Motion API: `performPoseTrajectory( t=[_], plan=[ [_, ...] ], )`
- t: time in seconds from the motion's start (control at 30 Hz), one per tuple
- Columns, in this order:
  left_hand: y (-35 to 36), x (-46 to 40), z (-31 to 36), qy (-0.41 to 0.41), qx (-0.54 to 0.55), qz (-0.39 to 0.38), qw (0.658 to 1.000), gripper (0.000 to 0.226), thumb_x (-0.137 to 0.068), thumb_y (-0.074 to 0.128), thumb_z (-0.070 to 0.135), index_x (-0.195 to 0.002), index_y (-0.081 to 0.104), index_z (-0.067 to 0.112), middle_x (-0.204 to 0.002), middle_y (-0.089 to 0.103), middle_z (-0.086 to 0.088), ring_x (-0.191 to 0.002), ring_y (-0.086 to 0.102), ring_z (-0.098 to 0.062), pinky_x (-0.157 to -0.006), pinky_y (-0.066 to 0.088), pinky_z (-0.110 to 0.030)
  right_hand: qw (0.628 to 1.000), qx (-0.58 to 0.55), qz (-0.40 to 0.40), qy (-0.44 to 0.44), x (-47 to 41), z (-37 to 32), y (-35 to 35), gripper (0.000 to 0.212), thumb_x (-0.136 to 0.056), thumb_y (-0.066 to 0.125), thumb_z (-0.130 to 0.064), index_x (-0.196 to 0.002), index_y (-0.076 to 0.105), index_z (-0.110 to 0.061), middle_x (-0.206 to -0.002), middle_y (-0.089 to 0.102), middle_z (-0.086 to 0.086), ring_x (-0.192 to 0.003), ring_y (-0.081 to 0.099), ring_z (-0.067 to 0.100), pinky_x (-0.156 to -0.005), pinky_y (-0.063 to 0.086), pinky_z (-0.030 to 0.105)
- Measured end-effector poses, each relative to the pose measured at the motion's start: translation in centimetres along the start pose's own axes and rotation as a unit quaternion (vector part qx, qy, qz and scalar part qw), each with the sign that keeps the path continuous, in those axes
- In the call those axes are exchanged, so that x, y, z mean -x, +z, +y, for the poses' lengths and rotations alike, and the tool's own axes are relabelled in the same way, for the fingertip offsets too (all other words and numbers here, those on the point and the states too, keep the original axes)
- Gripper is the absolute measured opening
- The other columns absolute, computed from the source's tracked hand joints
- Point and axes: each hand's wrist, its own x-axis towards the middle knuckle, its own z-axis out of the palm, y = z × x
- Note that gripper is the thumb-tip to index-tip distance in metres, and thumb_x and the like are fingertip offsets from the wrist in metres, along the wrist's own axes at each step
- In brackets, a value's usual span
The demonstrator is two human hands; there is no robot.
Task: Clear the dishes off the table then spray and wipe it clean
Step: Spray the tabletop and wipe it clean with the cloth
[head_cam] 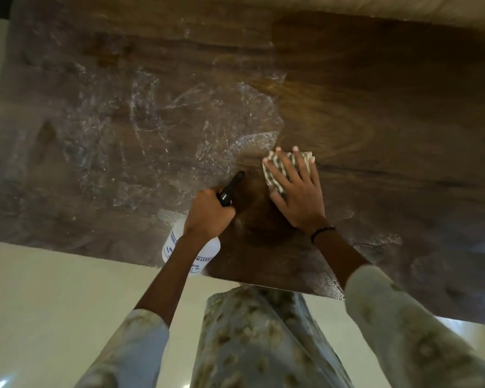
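Observation:
A dark wooden table fills the upper view, with wet streaks and smears of spray across its left and middle. My left hand grips the black trigger head of a white spray bottle, which hangs near the table's front edge with its nozzle pointing away over the table. My right hand lies flat with fingers spread, pressing a checked cloth onto the wood just right of the nozzle. No dishes show on the table.
The table's front edge runs across the lower middle, with pale glossy floor below it. A light surface borders the table's far right side. My patterned clothing fills the bottom centre.

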Motion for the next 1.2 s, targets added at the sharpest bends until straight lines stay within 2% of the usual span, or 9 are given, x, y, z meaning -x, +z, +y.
performPoseTrajectory(
  t=[0.17,0.3,0.4,0.53,0.67,0.87,0.97,1.13,1.2],
  plan=[
    [-0.8,-0.5,0.3,0.024,0.018,0.03,0.999,0.009,-0.079,0.059,0.001,-0.084,0.066,0.006,-0.071,0.063,-0.015,-0.066,0.058,-0.031,-0.06,0.044,-0.033,0.999,-0.023,-0.001,-0.027,-5.4,-5.0,1.0,0.058,-0.096,0.037,-0.044,-0.152,0.032,-0.03,-0.161,0.025,0.003,-0.15,0.011,0.033,-0.118,0.01,0.056],
    [-1.5,-0.8,0.4,0.02,0.019,0.029,0.999,0.012,-0.08,0.061,0.003,-0.074,0.059,0.013,-0.06,0.057,-0.003,-0.056,0.051,-0.018,-0.052,0.037,-0.024,0.986,-0.011,-0.005,-0.166,-1.8,-6.9,2.4,0.049,-0.093,0.049,-0.041,-0.139,0.052,-0.024,-0.15,0.044,0.008,-0.146,0.027,0.036,-0.119,0.014,0.057],
    [-1.8,-1.4,0.6,0.017,0.019,0.032,0.999,0.006,-0.081,0.061,0.004,-0.078,0.064,0.009,-0.068,0.063,-0.012,-0.064,0.057,-0.027,-0.06,0.043,-0.032,0.976,0.026,-0.03,-0.215,1.4,-2.8,1.5,0.065,-0.09,0.052,-0.044,-0.15,0.033,-0.031,-0.16,0.028,0.002,-0.149,0.017,0.031,-0.119,0.016,0.055],
    [-2.1,-2.0,1.2,0.026,0.018,0.032,0.999,0.009,-0.082,0.06,0.003,-0.085,0.066,0.008,-0.079,0.067,-0.017,-0.069,0.059,-0.029,-0.059,0.043,-0.027,0.991,0.049,-0.033,-0.116,-1.2,2.5,-0.5,0.065,-0.093,0.043,-0.046,-0.154,0.024,-0.034,-0.162,0.02,0.001,-0.151,0.008,0.031,-0.12,0.012,0.055],
    [-2.2,-2.6,1.3,0.012,0.027,0.036,0.999,0.011,-0.083,0.06,0.005,-0.09,0.067,0.009,-0.083,0.067,-0.016,-0.072,0.059,-0.028,-0.06,0.042,-0.024,1.0,0.004,0.008,-0.01,-6.9,-0.4,-0.6,0.061,-0.093,0.041,-0.044,-0.152,0.03,-0.034,-0.161,0.023,0.0,-0.151,0.01,0.03,-0.119,0.01,0.055],
    [-2.2,-3.2,2.0,0.015,0.006,0.034,0.999,0.007,-0.08,0.061,0.002,-0.085,0.065,0.006,-0.07,0.063,-0.012,-0.065,0.055,-0.027,-0.054,0.038,-0.024,0.987,-0.025,0.01,-0.159,-5.7,-6.3,1.7,0.048,-0.092,0.051,-0.04,-0.137,0.055,-0.023,-0.148,0.047,0.007,-0.146,0.026,0.035,-0.119,0.014,0.057],
    [-2.3,-3.4,2.2,0.003,0.016,0.038,0.999,0.012,-0.081,0.062,0.005,-0.092,0.067,0.006,-0.079,0.067,-0.016,-0.074,0.06,-0.031,-0.058,0.04,-0.022,0.974,0.008,-0.017,-0.226,-1.8,-3.0,1.2,0.058,-0.09,0.047,-0.042,-0.146,0.04,-0.028,-0.156,0.036,0.004,-0.148,0.021,0.032,-0.12,0.014,0.054],
    [-2.5,-3.6,3.4,0.007,0.019,0.032,0.999,0.012,-0.083,0.06,0.004,-0.091,0.067,0.01,-0.084,0.067,-0.014,-0.069,0.058,-0.021,-0.057,0.039,-0.019,0.994,0.038,-0.017,-0.097,-3.7,3.5,-1.2,0.064,-0.092,0.043,-0.043,-0.153,0.025,-0.034,-0.162,0.02,0.001,-0.151,0.009,0.031,-0.121,0.011,0.054],
    [-2.5,-3.9,3.8,0.013,0.028,0.03,0.999,0.011,-0.083,0.059,0.004,-0.09,0.067,0.009,-0.084,0.067,-0.017,-0.072,0.06,-0.028,-0.059,0.041,-0.023,0.999,0.022,0.005,-0.035,-6.8,2.7,-1.4,0.062,-0.093,0.041,-0.042,-0.153,0.027,-0.032,-0.162,0.022,0.001,-0.151,0.011,0.031,-0.12,0.01,0.055]
  ],
)
